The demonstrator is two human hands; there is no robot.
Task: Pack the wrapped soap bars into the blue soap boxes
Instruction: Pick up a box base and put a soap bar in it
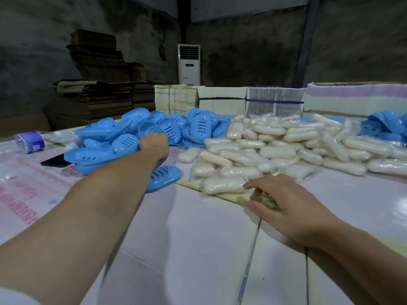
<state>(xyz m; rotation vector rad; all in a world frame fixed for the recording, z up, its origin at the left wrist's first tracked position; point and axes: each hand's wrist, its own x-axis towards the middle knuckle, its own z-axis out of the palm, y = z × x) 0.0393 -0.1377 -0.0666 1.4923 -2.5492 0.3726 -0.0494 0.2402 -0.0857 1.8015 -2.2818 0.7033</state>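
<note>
My left hand (154,143) reaches into the blue soap boxes (132,139); I cannot tell its grip. My right hand (284,201) rests open, fingertips touching the nearest wrapped soap (224,185) on the tabletop (198,238). Firm bar, slippery film: I'd pinch its long sides.

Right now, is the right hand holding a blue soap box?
No. The right hand rests at the near edge of the wrapped soap bars, fingertips on a bar; the left hand is at the blue soap boxes.
</note>
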